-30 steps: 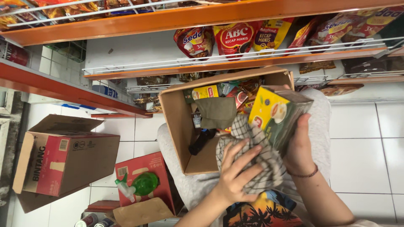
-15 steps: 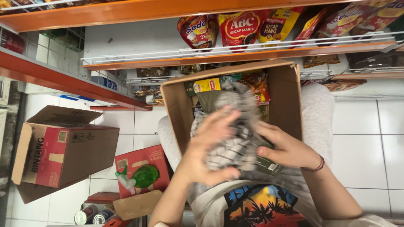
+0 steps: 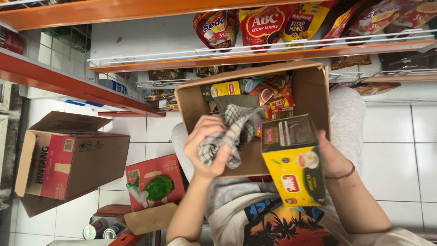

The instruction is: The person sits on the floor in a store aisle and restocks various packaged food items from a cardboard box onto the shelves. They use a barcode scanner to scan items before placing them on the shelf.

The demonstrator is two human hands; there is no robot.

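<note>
My left hand [image 3: 205,146] is closed around a bunched grey checked cloth [image 3: 232,132], held over the open cardboard box [image 3: 191,102] on my lap. My right hand [image 3: 333,157] grips a yellow and green tea carton [image 3: 293,159] from behind, its broad face turned up toward me, just right of the cloth. Inside the box lie a yellow carton [image 3: 223,89], an olive cloth [image 3: 232,101] and several red snack packets [image 3: 277,98].
Orange store shelves [image 3: 255,59] with white wire rails hold sauce and noodle pouches [image 3: 264,25] ahead. On the white tiled floor to the left stand an open brown and red box [image 3: 68,161], a flattened red carton with a green spray bottle [image 3: 152,189], and two cans [image 3: 101,230].
Half a second ago both hands rubbed the cloth over the carton. Now the left hand has drawn the cloth off to the left, and the right hand has turned the carton face up.
</note>
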